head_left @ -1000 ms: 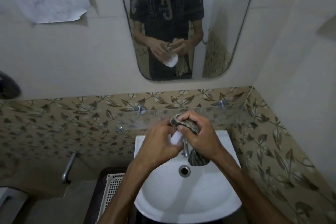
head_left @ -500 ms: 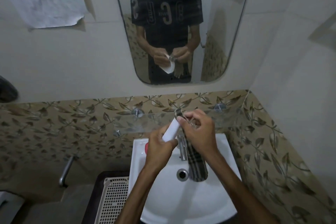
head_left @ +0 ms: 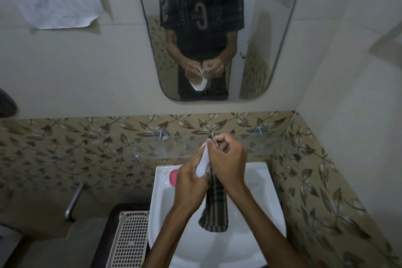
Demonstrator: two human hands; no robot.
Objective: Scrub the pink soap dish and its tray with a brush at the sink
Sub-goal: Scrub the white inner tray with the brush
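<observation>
Nearest the camera, a white sink [head_left: 256,183] is seen from above, with two bare forearms raised over its basin. The left hand [head_left: 191,180] is curled round the lower end of a white tray [head_left: 203,164], which is held tilted with its upper end pointing toward the wall. The right hand [head_left: 228,159] is closed in a pinching grip on the top of a dark striped cloth [head_left: 215,209], whose length hangs down over the basin and is pressed against the tray where the two hands meet (no brush can be made out in either hand). A pink soap dish [head_left: 173,177] is seen resting on the sink's back-left ledge, just beside the left hand and partly hidden by it. To the left of the sink, a pale perforated basket [head_left: 130,239] is seen lower down, and a metal pipe [head_left: 74,200] is fixed to the wall. Behind the hands, a clear glass shelf [head_left: 152,148] is carried on metal studs against a band of leaf-patterned tiles [head_left: 65,148]. Higher up, a mirror [head_left: 272,50] is mounted on the plain wall, and the person's dark printed shirt and both hands are reflected in it. A curled sheet of paper [head_left: 54,2] is stuck to the wall at upper left.
</observation>
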